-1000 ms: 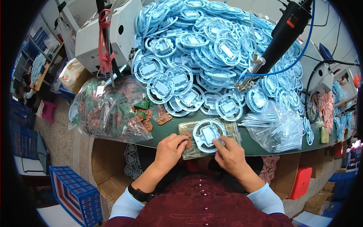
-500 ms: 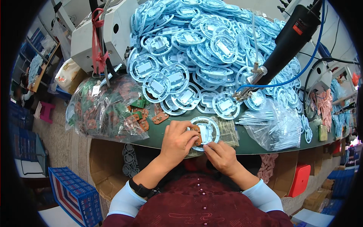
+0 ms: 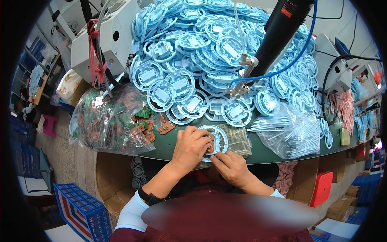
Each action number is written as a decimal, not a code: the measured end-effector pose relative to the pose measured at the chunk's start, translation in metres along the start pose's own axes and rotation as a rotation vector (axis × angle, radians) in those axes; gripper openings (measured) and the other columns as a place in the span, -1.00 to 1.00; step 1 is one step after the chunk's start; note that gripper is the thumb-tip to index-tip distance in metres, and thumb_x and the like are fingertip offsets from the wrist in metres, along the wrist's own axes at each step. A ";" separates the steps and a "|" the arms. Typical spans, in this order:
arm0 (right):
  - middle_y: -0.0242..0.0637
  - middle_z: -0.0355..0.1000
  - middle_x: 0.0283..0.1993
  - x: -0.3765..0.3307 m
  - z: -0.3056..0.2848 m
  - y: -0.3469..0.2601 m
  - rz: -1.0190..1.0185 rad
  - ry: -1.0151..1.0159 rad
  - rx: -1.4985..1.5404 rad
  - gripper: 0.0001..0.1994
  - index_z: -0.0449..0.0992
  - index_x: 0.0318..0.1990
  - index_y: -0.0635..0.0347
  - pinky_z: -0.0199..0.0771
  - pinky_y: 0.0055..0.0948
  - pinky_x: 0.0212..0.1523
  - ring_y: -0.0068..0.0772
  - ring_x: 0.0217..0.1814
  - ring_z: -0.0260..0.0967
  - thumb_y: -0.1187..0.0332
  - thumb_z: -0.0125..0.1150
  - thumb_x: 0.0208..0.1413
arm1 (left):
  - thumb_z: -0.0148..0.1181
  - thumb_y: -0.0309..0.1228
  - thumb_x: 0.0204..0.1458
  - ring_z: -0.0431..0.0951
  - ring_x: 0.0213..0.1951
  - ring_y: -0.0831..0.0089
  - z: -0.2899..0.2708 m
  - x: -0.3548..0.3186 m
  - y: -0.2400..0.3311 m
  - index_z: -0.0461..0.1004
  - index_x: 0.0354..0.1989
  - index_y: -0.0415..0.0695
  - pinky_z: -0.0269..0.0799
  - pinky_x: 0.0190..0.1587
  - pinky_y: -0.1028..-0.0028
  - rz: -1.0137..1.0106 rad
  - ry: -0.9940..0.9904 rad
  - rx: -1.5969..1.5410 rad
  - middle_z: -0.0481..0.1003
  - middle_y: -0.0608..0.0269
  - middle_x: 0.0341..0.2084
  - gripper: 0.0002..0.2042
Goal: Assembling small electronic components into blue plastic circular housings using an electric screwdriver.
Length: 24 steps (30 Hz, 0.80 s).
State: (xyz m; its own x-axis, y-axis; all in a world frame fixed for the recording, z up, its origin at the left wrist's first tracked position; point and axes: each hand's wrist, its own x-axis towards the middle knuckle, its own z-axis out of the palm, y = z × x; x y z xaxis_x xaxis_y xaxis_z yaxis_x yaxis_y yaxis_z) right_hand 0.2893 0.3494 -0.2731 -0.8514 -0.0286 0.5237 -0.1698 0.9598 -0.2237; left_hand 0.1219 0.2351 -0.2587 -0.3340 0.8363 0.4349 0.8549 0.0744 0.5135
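At the table's front edge lies a light-blue round plastic housing (image 3: 224, 139), a ring with a raised middle part. A small brown circuit board (image 3: 210, 148) sits within the left side of its ring. My left hand (image 3: 188, 146) is closed, with thumb and fingers at the board's left edge. My right hand (image 3: 233, 166) is closed too, pinching the housing's lower rim. The left fingers partly cover the board. Under the housing's right side lies a flat clear plastic packet (image 3: 238, 141). Nearby on the left are several loose brown boards (image 3: 165, 128).
A large pile of blue housings (image 3: 193, 42) fills the back. A black power screwdriver (image 3: 274, 40) with a blue hose hangs over it. A clear bag of boards (image 3: 109, 121) sits left; a bag of thin white sticks (image 3: 290, 131) sits right. A blue crate (image 3: 82, 211) stands on the floor.
The brown board now lies flatter inside the housing's ring. Both hands remain on the same pieces. The screwdriver appears further left, and the whole view has shifted slightly.
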 end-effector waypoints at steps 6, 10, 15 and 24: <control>-0.26 0.44 -0.17 0.000 0.001 0.000 0.003 0.000 0.014 -0.68 0.53 -0.15 0.32 0.38 -0.43 -0.42 -0.39 -0.39 0.34 0.42 0.17 -0.13 | 0.34 -0.51 -0.17 0.44 -0.13 0.33 0.001 -0.001 0.000 0.59 -0.39 -0.07 0.21 -0.12 0.30 0.004 -0.011 -0.018 0.54 0.41 -0.17 -0.86; -0.26 0.44 -0.17 -0.001 0.002 -0.001 0.004 0.008 0.005 -0.68 0.53 -0.15 0.31 0.38 -0.42 -0.42 -0.39 -0.39 0.34 0.42 0.17 -0.13 | 0.34 -0.51 -0.17 0.44 -0.13 0.32 0.003 -0.002 -0.001 0.59 -0.38 -0.07 0.22 -0.11 0.30 0.015 -0.005 -0.010 0.54 0.42 -0.18 -0.86; -0.26 0.44 -0.16 -0.002 0.001 -0.003 0.025 0.012 0.002 -0.70 0.53 -0.16 0.29 0.39 -0.41 -0.41 -0.37 -0.38 0.35 0.43 0.19 -0.12 | 0.34 -0.50 -0.13 0.43 -0.12 0.31 0.007 -0.005 0.002 0.58 -0.32 -0.07 0.22 -0.10 0.29 0.011 0.012 0.022 0.53 0.41 -0.18 -0.84; -0.06 0.45 -0.17 -0.042 -0.056 0.108 0.510 0.089 -0.475 -0.81 0.47 -0.19 0.31 0.48 -0.14 -0.16 -0.02 -0.16 0.45 0.54 0.15 -0.01 | 0.31 -0.44 -0.06 0.35 0.05 0.19 -0.002 -0.018 0.003 0.55 -0.04 -0.01 0.21 0.08 0.21 0.012 -0.073 0.045 0.46 0.33 0.01 -0.66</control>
State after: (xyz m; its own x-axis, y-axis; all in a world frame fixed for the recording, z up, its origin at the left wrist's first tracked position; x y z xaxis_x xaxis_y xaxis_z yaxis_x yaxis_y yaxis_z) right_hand 0.3347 0.4699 -0.2737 -0.7200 0.4608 0.5190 0.4922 0.8662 -0.0861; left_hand 0.1298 0.2187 -0.2631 -0.2954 0.8744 0.3849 0.8762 0.0874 0.4739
